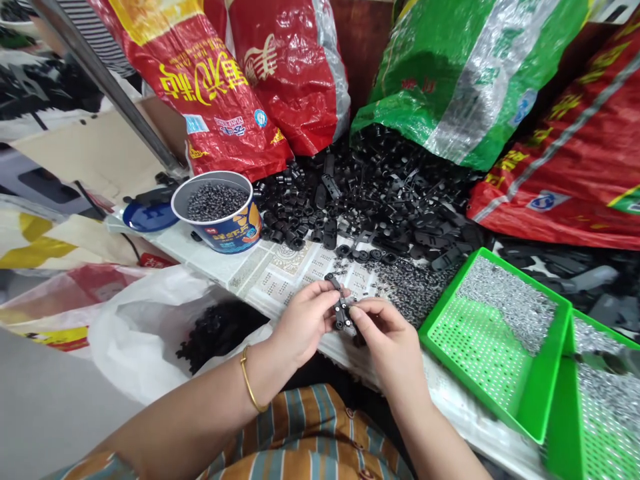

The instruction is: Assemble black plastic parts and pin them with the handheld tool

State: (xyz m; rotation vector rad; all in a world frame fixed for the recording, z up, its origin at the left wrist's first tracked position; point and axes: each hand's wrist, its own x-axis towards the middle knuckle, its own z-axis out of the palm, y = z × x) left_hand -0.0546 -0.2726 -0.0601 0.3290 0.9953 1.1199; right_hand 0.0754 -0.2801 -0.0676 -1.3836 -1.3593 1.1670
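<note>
My left hand [311,319] is closed around a small black plastic part [339,301] with round silvery spots along it, held over the table's front edge. From the other side my right hand [385,330] pinches at the part's lower end, thumb and forefinger pressed together. Whether a smaller piece sits in those right fingertips is hidden. Just beyond the hands, tiny dark pieces [415,290] lie scattered on the patterned tabletop [290,267]. Behind them spreads a heap of black plastic parts [370,193].
A blue tub [225,233] of small dark pieces stands left, beside a blue lid [150,215]. Green perforated trays [545,400] with small silvery pieces are at right. Red sacks [225,113] and a green sack [400,80] line the back. A white bag [135,333] hangs below left.
</note>
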